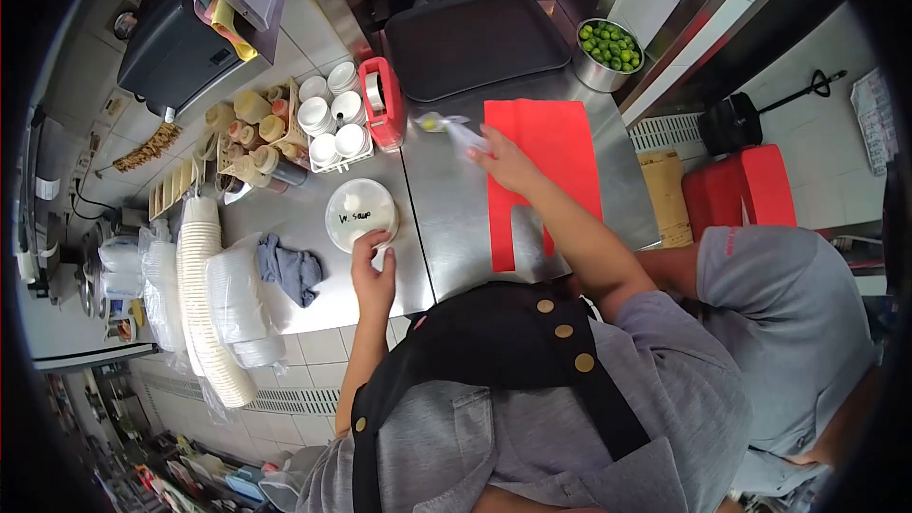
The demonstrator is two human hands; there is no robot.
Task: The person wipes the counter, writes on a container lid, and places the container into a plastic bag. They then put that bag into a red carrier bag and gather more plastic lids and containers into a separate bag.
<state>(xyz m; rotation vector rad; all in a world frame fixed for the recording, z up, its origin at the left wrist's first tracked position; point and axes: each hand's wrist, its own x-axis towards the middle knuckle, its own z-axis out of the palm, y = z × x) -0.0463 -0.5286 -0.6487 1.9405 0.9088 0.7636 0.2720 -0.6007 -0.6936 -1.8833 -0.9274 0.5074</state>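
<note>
My left hand (372, 268) grips the near edge of a round, lidded soup tub (359, 209), its fingertips over the rim. The pale lid is marked "W. soup". My right hand (505, 161) is closed on a small clear plastic bag (465, 137), which is somewhat blurred. Something small and yellow-green shows at the bag's far end. Beneath my right forearm, a flat red bag (543, 138) with a handle strip lies on the steel counter (437, 199).
Beyond the red bag are a dark tray (475, 43) and a steel pot of green citrus fruit (598, 76). A red tape dispenser (383, 104), white lidded cups (332, 114), sauce bottles (256, 133) and stacked cups (201, 294) line the left. A co-worker (788, 332) stands close at right.
</note>
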